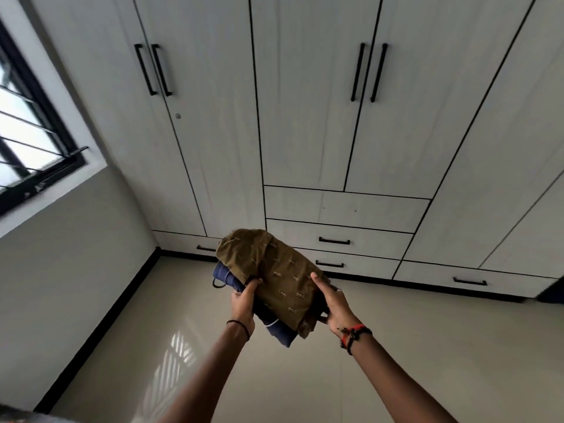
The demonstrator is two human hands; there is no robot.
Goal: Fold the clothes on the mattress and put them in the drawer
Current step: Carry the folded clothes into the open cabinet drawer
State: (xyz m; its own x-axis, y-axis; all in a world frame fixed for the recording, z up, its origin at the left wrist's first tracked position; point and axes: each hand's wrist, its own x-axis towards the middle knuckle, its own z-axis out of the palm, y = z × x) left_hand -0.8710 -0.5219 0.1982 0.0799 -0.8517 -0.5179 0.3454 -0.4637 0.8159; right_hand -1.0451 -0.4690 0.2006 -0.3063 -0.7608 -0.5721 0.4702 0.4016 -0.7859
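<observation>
**Two hands hold a folded stack before the wardrobe**

Both hands grip one stack (271,285) of folded clothes in the air in front of the wardrobe (305,117). The left hand (244,303) clasps its left edge, with the thumb on top and the fingers hidden beneath. The right hand (334,303) clasps the right edge the same way. An olive garment (274,270) lies on top, and a navy garment (227,274) shows under it at the left and the near end. The stack sits in view over the wardrobe's low drawers (366,236), which are all closed, as are the doors (207,117) above. A window (27,132) is left of the wardrobe, and a glossy floor (396,346) lies at its foot.
</observation>
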